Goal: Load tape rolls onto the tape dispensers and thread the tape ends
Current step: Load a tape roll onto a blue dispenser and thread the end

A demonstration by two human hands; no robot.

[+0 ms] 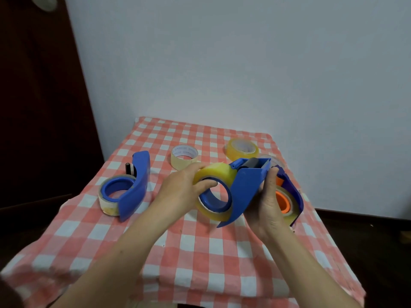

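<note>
I hold a blue tape dispenser [245, 185] above the middle of the checked table. A yellowish clear tape roll [213, 174] sits on its blue hub. My left hand [180, 187] grips that roll, thumb at the hub's edge and fingers over the top. My right hand [266, 203] grips the dispenser's body from the right side. A second blue dispenser [135, 187] with a clear roll lies on the left. A third dispenser [291, 196] with an orange hub and a roll lies behind my right hand, partly hidden.
Two loose rolls lie at the back of the red-and-white checked tablecloth [200, 252]: a cream one [184, 157] and a yellow one [242, 148]. A pale wall rises behind the table and a dark door stands on the left.
</note>
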